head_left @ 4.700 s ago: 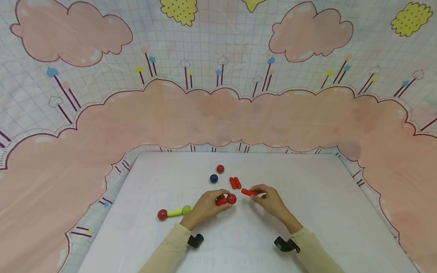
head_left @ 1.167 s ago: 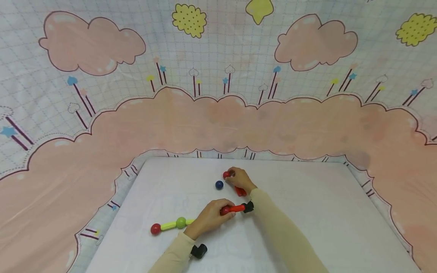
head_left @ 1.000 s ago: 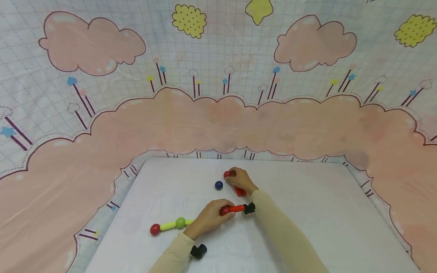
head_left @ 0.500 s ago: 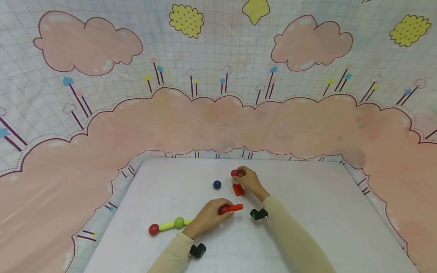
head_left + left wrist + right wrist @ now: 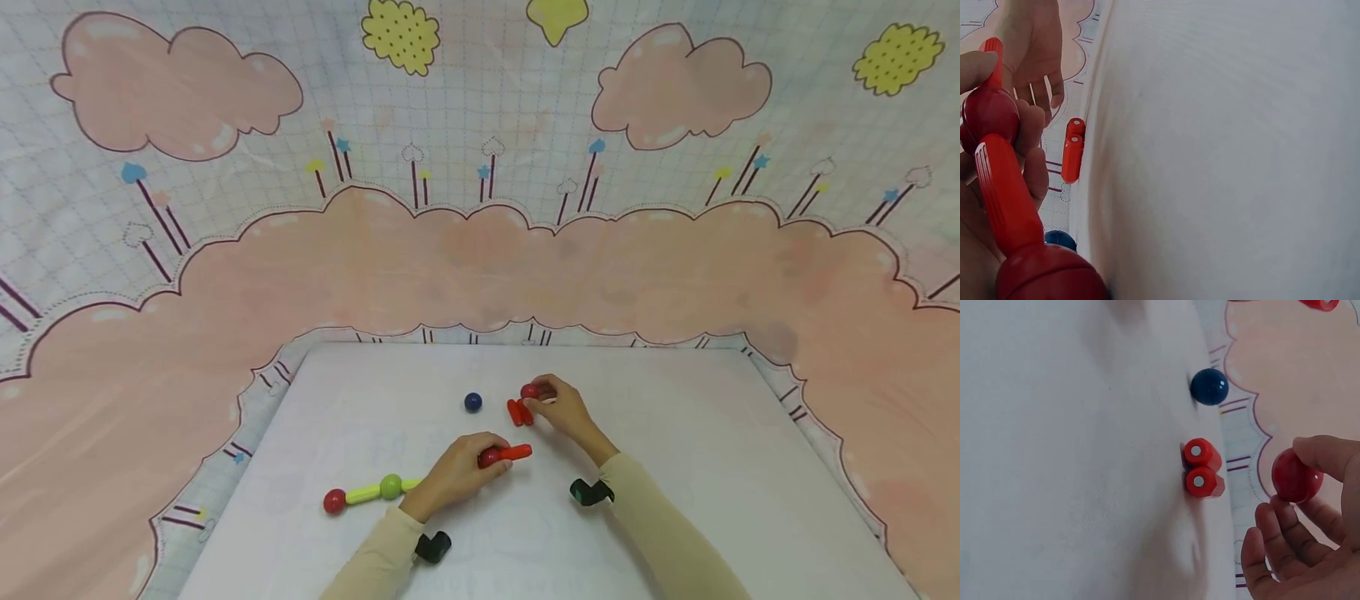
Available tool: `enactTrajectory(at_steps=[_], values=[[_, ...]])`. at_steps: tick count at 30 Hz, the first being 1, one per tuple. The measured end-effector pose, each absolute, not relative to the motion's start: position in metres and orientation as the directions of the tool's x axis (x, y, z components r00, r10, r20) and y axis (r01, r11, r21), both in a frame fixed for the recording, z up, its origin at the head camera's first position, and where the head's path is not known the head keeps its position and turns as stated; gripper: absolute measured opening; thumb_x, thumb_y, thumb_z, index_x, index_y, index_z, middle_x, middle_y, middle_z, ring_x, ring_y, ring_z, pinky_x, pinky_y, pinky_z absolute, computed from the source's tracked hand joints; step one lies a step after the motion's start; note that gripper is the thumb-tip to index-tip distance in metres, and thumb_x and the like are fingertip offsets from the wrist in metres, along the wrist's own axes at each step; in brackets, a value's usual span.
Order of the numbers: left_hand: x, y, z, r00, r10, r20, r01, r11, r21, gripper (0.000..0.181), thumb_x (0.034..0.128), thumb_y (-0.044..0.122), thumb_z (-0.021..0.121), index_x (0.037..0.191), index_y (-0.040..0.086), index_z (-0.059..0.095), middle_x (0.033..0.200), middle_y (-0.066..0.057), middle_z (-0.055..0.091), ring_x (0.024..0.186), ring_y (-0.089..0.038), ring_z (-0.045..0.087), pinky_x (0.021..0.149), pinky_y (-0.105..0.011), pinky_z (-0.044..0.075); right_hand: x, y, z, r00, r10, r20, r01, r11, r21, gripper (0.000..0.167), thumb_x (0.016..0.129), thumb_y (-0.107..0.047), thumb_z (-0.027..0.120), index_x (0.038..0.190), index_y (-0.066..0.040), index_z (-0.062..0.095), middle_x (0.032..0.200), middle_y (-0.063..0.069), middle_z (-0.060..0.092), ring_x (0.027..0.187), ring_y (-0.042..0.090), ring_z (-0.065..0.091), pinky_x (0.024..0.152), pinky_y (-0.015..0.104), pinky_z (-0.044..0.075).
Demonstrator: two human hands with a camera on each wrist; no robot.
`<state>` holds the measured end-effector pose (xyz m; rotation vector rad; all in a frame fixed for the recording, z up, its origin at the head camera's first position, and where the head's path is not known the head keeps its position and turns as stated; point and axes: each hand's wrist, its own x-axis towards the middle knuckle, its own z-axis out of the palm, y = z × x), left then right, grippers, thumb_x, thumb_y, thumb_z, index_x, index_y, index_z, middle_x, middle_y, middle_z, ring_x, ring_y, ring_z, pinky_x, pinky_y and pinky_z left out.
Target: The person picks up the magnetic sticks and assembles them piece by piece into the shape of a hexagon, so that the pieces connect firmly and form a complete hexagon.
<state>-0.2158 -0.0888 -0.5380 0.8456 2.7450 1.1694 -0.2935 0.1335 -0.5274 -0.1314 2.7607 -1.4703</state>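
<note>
My left hand (image 5: 459,468) grips a joined piece; the left wrist view shows a red ball (image 5: 991,114) between two red rods, with another red ball (image 5: 1050,275) at the near end of the lower rod (image 5: 1007,190). In the head view one rod (image 5: 517,452) points right out of the hand. My right hand (image 5: 564,408) pinches a loose red ball (image 5: 529,391) between thumb and fingertips, up and to the right of the left hand. Two red rods (image 5: 1202,467) lie side by side on the table, close to the right hand.
A blue ball (image 5: 473,402) lies left of the two rods. A chain of yellow-green rods (image 5: 363,493), a green ball (image 5: 391,486) and a red end ball (image 5: 334,501) lies at the left, its right end behind the left hand. Patterned cloth (image 5: 525,267) hangs behind the white table (image 5: 712,433).
My right hand has lifted the red ball from the back of the table and moved it right and nearer. The left hand keeps its hold on the joined piece, barely moving.
</note>
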Motion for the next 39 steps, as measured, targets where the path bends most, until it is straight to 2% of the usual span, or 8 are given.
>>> enactTrajectory(at_steps=[8, 16, 22, 32, 39], values=[[-0.217, -0.089, -0.538, -0.845, 0.496, 0.199, 0.488, 0.563, 0.667, 0.022, 0.0913, 0.031, 0.070, 0.111, 0.021, 0.068, 0.090, 0.009, 0.064, 0.078, -0.005, 0.050, 0.067, -0.019, 0.041, -0.276, 0.142, -0.525, -0.990, -0.114, 0.083, -0.131, 0.532, -0.836, 0.041, 0.089, -0.019, 0.073, 0.127, -0.015, 0.061, 0.115, 0.011, 0.068, 0.103, 0.026, 0.062, 0.078, 0.034, 0.057], [-0.219, -0.089, -0.538, -0.845, 0.496, 0.197, 0.487, 0.565, 0.666, 0.023, 0.0908, 0.030, 0.071, 0.112, 0.021, 0.068, 0.088, 0.010, 0.062, 0.078, -0.005, 0.050, 0.066, -0.019, 0.041, -0.262, 0.143, -0.520, -0.987, -0.121, 0.102, -0.149, 0.503, -0.851, 0.040, 0.088, -0.019, 0.074, 0.126, -0.014, 0.061, 0.115, 0.008, 0.067, 0.105, 0.024, 0.061, 0.091, 0.039, 0.055], [-0.219, -0.088, -0.538, -0.845, 0.496, 0.200, 0.486, 0.556, 0.675, 0.023, 0.0907, 0.030, 0.071, 0.112, 0.021, 0.068, 0.088, 0.010, 0.062, 0.078, -0.006, 0.050, 0.066, -0.020, 0.042, -0.251, 0.147, -0.519, -0.989, -0.126, 0.077, -0.125, 0.435, -0.892, 0.040, 0.088, -0.021, 0.074, 0.125, -0.014, 0.060, 0.115, 0.006, 0.067, 0.108, 0.023, 0.060, 0.087, 0.033, 0.055], [-0.218, -0.088, -0.536, -0.854, 0.484, 0.192, 0.470, 0.558, 0.684, 0.023, 0.0914, 0.031, 0.070, 0.112, 0.021, 0.068, 0.089, 0.010, 0.063, 0.078, -0.006, 0.051, 0.066, -0.019, 0.043, -0.231, 0.154, -0.516, -0.992, -0.118, 0.044, -0.087, 0.392, -0.916, 0.042, 0.088, -0.024, 0.074, 0.126, -0.013, 0.059, 0.121, 0.007, 0.066, 0.113, 0.024, 0.059, 0.090, 0.035, 0.055], [-0.218, -0.088, -0.534, -0.864, 0.471, 0.180, 0.455, 0.573, 0.682, 0.023, 0.0913, 0.030, 0.070, 0.112, 0.021, 0.068, 0.089, 0.010, 0.062, 0.080, -0.008, 0.051, 0.067, -0.020, 0.043, -0.221, 0.157, -0.517, -0.993, -0.116, 0.003, -0.045, 0.365, -0.930, 0.040, 0.086, -0.021, 0.076, 0.121, -0.013, 0.060, 0.116, 0.007, 0.067, 0.109, 0.022, 0.060, 0.086, 0.030, 0.055]])
